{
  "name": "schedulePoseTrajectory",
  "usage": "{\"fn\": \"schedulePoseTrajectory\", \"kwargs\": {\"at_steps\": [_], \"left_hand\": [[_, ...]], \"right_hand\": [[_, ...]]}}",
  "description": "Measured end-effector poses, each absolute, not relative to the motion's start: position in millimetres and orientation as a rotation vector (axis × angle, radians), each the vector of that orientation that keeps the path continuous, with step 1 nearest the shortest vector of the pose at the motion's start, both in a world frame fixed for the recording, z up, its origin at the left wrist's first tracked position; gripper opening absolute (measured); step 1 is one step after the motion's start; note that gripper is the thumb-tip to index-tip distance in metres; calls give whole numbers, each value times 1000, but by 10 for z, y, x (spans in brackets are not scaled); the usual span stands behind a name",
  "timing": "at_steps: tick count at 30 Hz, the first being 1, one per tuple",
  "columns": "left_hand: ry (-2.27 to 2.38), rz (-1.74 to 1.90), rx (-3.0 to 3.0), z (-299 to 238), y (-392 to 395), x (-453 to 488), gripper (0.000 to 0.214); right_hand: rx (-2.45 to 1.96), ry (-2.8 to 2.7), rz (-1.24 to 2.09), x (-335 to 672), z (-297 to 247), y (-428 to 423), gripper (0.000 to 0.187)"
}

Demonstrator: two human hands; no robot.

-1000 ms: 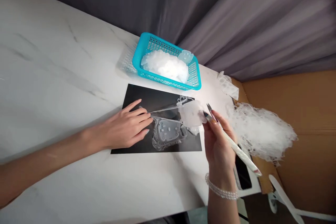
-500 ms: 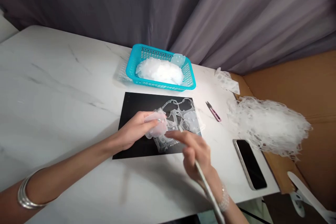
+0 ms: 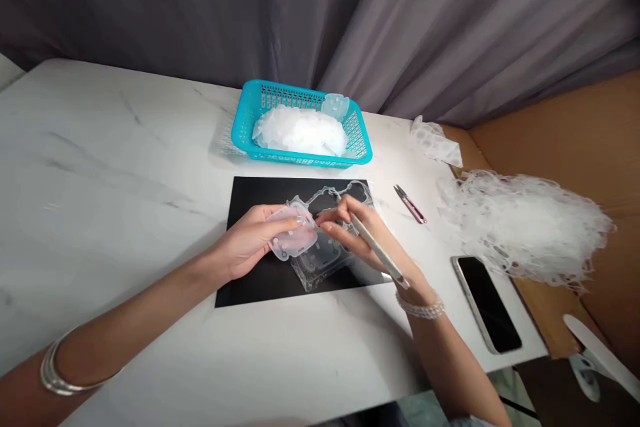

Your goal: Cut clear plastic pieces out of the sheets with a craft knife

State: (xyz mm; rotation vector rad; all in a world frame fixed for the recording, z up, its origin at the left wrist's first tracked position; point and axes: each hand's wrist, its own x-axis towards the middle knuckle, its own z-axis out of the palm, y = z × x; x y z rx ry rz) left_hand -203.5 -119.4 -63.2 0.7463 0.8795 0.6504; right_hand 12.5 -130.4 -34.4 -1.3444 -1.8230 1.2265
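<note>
The translucent piece (image 3: pixel 299 237) partly hides the clear block (image 3: pixel 323 259) beneath it.

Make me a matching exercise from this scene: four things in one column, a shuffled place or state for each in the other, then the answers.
Things
1. left hand
2. turquoise basket
3. thread snips
4. smartphone

Places and states
A. pink-handled, lying between the black mat and the tangle of clear plastic strands
B. lying with its dark screen up
C. holding a translucent plastic piece
D. containing a heap of whitish translucent pieces

Pairs: 1-C; 2-D; 3-A; 4-B
</note>
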Motion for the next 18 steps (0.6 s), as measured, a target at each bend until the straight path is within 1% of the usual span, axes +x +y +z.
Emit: {"fn": "schedulePoseTrajectory", "kwargs": {"at_steps": [3, 6, 11, 18], "left_hand": [[890, 644, 721, -650, -1184, -2044, 31], [906, 641, 710, -638, -1189, -2029, 35], [978, 672, 669, -592, -1197, -1988, 51], [948, 673, 653, -613, -1193, -2002, 45]], "right_hand": [[-1203, -1848, 1363, 147, -402, -1314, 34], [-1181, -1836, 1377, 128, -415, -1292, 33], [-1204, -1867, 1346, 114, -364, -1299, 29], [-1279, -1896, 1206, 67, -357, -1321, 30]]}}
